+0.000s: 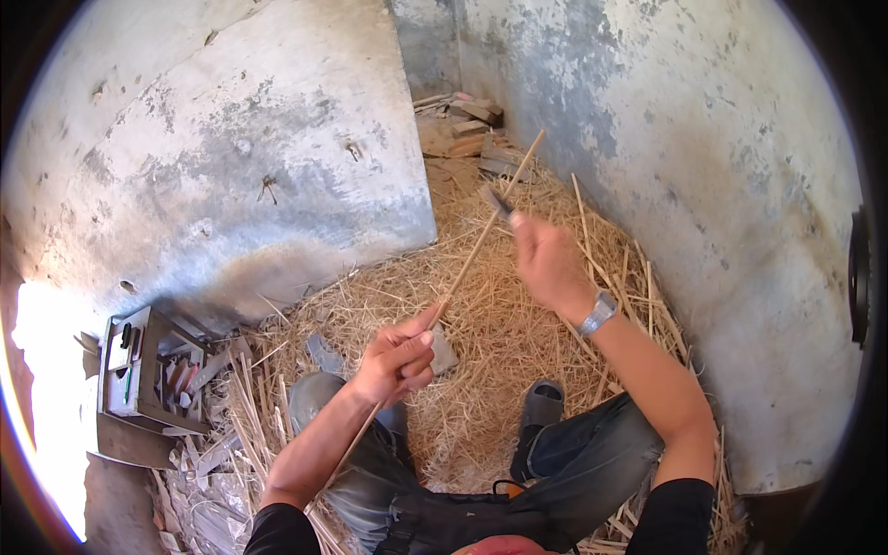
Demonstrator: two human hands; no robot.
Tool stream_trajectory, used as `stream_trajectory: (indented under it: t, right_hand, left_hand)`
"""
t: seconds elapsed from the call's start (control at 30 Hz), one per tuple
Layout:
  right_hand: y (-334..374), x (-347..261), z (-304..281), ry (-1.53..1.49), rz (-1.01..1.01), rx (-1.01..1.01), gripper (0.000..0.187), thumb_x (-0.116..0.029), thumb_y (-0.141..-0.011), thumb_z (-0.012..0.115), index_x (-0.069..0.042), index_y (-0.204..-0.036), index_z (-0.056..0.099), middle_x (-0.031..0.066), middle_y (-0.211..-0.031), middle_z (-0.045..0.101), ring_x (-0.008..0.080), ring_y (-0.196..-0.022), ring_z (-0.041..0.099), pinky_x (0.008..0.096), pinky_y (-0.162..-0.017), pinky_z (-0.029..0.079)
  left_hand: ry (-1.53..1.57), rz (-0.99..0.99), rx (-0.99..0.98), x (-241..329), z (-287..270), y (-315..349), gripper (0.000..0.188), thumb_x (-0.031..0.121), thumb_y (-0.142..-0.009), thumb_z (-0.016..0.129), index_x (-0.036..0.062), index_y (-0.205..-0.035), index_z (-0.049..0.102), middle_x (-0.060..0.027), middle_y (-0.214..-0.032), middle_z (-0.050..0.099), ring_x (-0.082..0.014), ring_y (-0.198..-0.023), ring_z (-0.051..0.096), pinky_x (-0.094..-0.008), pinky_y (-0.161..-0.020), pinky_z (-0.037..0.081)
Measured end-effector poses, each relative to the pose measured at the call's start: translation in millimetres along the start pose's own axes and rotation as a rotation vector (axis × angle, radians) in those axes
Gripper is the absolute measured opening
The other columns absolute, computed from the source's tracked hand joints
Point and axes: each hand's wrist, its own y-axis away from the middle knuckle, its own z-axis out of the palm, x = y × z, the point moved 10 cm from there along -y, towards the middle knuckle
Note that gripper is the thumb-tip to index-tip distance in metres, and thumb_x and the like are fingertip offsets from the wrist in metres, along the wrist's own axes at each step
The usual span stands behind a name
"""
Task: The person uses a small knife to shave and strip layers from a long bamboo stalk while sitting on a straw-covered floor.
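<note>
A long, thin wooden stick (pixel 471 254) slants from beside my left thigh up and away to the right. My left hand (pixel 396 362) is closed round it near the middle, over my left knee. Farther out, my right hand (pixel 553 263) grips a small knife by its handle, which is mostly hidden in the fist. The short, dark blade (pixel 496 200) lies across the far part of the stick and seems to touch it. A metal watch sits on my right wrist.
Pale shavings (pixel 490 370) cover the floor round my feet. Several loose sticks (pixel 652 301) lean along the right wall (pixel 749 231). At left stands a small wooden frame (pixel 139 407) holding tools. Wood blocks (pixel 476 113) lie in the far corner, past the end of the left wall (pixel 305 139).
</note>
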Motion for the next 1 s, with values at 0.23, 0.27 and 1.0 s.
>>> stream_trajectory:
  t: [0.23, 0.27, 1.0]
  right_hand:
    - [10.4, 2.5, -4.0, -0.004, -0.108, 0.016, 0.048, -0.028, -0.106, 0.044, -0.002, -0.067, 0.053, 0.0074, -0.047, 0.043, 0.0175, -0.039, 0.038, 0.0357, -0.041, 0.03]
    - [23.6, -13.2, 13.2, -0.063, -0.157, -0.048, 0.046, -0.028, -0.106, 0.045, -0.002, -0.068, 0.054, 0.0077, -0.047, 0.043, 0.018, -0.039, 0.038, 0.0358, -0.041, 0.029]
    - [29.2, -33.0, 37.7, -0.321, 0.019, -0.148, 0.029, -0.027, -0.095, 0.067, -0.001, -0.083, 0.07, -0.0014, -0.05, 0.048, 0.0081, -0.043, 0.042, 0.0292, -0.043, 0.029]
  left_hand:
    - [-0.038, 0.006, -0.051, -1.3, 7.8, 1.2, 0.044, 0.013, -0.104, 0.049, 0.0163, -0.148, 0.046, 0.0076, -0.057, 0.023, -0.006, -0.047, 0.021, -0.0231, -0.044, 0.023]
    - [-0.007, 0.02, 0.01, 2.8, 1.9, 0.9, 0.044, 0.013, -0.104, 0.049, 0.0163, -0.148, 0.047, 0.0076, -0.057, 0.023, -0.0061, -0.046, 0.021, -0.0231, -0.044, 0.023]
    - [-0.788, 0.384, 0.135, 19.5, 10.1, 3.5, 0.055, 0.01, -0.103, 0.054, -0.0007, -0.152, 0.032, 0.0081, -0.081, 0.048, -0.0005, -0.068, 0.037, -0.0194, -0.059, 0.033]
